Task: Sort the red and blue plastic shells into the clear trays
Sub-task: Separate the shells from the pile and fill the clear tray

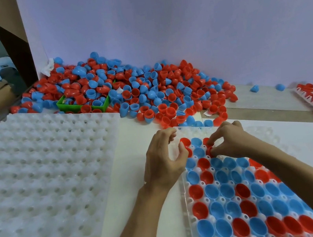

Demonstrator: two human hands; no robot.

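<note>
Filling the clear tray's (186, 200) far rows: right hand (230, 140) pinches a red shell (210, 149) at its fingertips, left hand (163, 161) curls round another red shell (185, 141), each probably needing pressing into the empty pocket just beneath.

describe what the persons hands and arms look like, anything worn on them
Both arms are bare up to the frame edge: no sleeves, gloves, watch or rings show on the left hand or the right hand. Fingernails look short and unpainted.

No readable text, labels or numbers anywhere.
</note>
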